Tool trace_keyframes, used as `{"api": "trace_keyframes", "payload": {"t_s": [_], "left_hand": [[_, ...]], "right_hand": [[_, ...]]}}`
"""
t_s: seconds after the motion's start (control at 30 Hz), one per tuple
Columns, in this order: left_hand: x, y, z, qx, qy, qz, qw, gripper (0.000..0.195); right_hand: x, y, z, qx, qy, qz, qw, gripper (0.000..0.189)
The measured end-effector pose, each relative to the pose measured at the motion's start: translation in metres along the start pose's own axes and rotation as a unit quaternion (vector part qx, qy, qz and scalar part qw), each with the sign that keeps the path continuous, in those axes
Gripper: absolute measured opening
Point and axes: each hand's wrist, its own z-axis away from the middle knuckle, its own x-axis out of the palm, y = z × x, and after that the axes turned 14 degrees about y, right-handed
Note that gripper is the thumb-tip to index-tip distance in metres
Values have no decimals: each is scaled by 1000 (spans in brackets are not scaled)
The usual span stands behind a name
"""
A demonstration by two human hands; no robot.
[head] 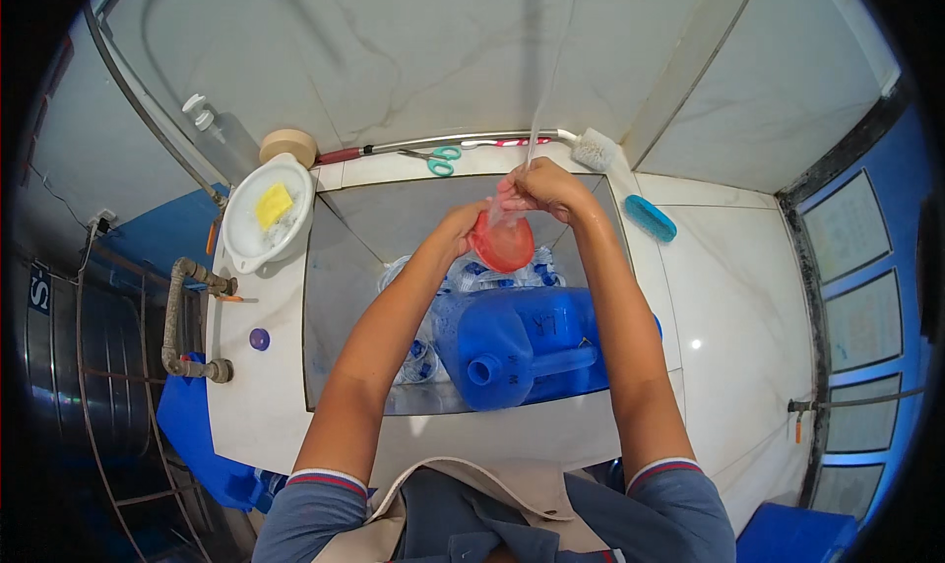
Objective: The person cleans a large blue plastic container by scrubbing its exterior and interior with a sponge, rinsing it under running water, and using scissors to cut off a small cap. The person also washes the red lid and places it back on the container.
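Over the sink (347, 231), my left hand (465, 223) grips the side of a small red plastic bowl (506, 244). A thin stream of water (543, 105) falls from above onto my right hand (545, 186), which is held at the bowl's far rim. Its fingers point left in the splashing water, and whether they pinch anything is unclear. Beneath my forearms a large blue plastic jug (495, 349) lies on its side, its uncapped mouth facing me. Several clear plastic containers with blue markings (417, 360) lie around and under it, partly hidden.
Left of the sink, a white basin (235, 227) holds suds and a yellow sponge (274, 206). Behind lie a long-handled brush (443, 142), teal-handled scissors (441, 161) and a toothbrush (509, 143). A blue scrub brush (650, 218) is at right; a purple cap (259, 339) and pipe (177, 319) at left.
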Motion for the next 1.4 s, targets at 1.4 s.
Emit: {"api": "trace_keyframes", "payload": {"t_s": [1.4], "left_hand": [[0, -17, 85, 629, 52, -587, 507, 9]], "right_hand": [[-9, -12, -2, -105, 35, 183, 977, 22]]}}
